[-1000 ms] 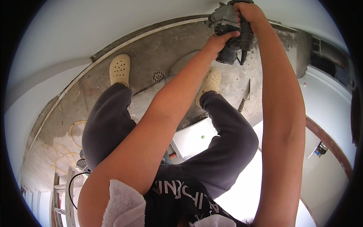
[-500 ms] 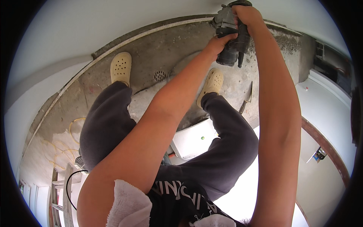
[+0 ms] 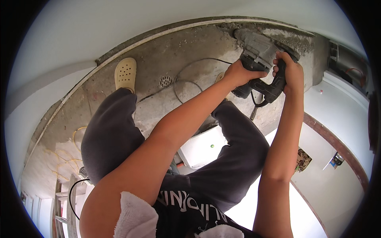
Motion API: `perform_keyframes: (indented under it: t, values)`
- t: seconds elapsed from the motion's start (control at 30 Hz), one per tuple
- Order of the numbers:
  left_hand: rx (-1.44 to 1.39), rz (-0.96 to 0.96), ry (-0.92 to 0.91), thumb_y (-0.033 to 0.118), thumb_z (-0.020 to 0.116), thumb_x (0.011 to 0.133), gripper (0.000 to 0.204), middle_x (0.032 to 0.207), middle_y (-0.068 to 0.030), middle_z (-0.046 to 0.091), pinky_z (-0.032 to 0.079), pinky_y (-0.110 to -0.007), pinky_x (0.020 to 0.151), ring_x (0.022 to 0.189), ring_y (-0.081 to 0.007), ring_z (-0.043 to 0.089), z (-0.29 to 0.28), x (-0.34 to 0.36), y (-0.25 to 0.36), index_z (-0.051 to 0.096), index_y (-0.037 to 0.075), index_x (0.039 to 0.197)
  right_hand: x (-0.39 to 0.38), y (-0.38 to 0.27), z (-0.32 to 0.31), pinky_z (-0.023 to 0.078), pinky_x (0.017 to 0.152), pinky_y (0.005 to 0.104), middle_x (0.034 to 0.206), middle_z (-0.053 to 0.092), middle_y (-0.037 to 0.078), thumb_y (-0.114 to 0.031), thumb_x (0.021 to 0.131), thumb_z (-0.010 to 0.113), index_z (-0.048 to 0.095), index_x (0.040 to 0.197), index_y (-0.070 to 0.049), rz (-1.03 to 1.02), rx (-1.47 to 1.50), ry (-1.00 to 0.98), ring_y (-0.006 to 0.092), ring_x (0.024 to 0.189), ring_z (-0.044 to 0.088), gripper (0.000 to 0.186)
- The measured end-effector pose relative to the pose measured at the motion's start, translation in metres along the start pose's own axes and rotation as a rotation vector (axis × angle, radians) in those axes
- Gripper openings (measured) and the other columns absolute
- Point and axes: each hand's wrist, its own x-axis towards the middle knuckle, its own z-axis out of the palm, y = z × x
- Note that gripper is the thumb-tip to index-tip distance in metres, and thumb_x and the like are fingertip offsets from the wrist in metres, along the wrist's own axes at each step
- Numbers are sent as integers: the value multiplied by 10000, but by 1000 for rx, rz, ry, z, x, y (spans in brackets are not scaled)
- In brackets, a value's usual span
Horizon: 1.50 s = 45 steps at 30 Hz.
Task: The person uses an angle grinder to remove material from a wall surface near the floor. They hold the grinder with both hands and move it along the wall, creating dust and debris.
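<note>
A grey and black rotary hammer drill (image 3: 258, 49) is held out at the far right, above the concrete floor. My left hand (image 3: 241, 75) is closed around its dark motor housing. Around the rear handle (image 3: 278, 79) the fingers of my right hand (image 3: 293, 73) are wrapped. The drill's nose (image 3: 237, 34) points left, toward the foot of the white wall; whether a bit is fitted there I cannot tell. From the drill a black power cord (image 3: 198, 60) runs left and loops over the floor.
A floor drain (image 3: 165, 81) lies between my beige clogs (image 3: 126, 73), the right one mostly hidden by my left arm. A trowel handle (image 3: 253, 114) shows below the drill. Also around me are a white tub (image 3: 198, 152), a ladder (image 3: 71, 206) and a yellow cord (image 3: 63, 160).
The drill has come nearer and swung round, so its side now shows and its nose points left. My right hand moved right and nearer with the handle. More of the cord shows.
</note>
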Motion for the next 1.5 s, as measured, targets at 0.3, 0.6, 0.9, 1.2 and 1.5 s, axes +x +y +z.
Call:
perform_keyframes:
  t: [0.3,0.6,0.9,1.2,1.5]
  values:
    - [-200,5,-99,453,944,594,799,1120,-98,728,535,-316,876,1001,-199,694,-15,5,-26,667,7,1197,-7,15,32,501,500,323,767,668,123,-220,830,702,668,862,29,24,-101,-8,173,563,598,253]
    - [-314,69,-24,383,924,675,630,1060,-67,741,533,-304,853,949,-158,694,-10,13,-7,687,34,1143,28,-20,39,501,534,324,735,622,80,-211,814,698,631,824,-12,65,-182,-122,160,569,577,210]
    - [-318,88,25,295,854,793,391,1011,-19,742,532,-292,806,892,-124,688,-9,25,7,730,91,1103,56,-30,48,496,515,335,697,616,84,-185,790,655,647,806,2,-19,-258,-154,181,573,576,188]
    - [-544,40,3,381,916,689,593,996,-95,735,575,-329,739,820,-178,714,-16,37,36,682,4,1082,94,-61,66,506,513,303,709,607,42,-186,784,691,620,810,-53,-28,-325,-206,136,554,570,152]
    - [-532,-48,60,413,928,658,668,995,-108,734,579,-332,755,831,-198,717,-26,45,43,675,-16,1104,118,-65,81,503,508,303,665,593,39,-185,797,677,607,778,-67,13,-342,-239,142,537,563,139]
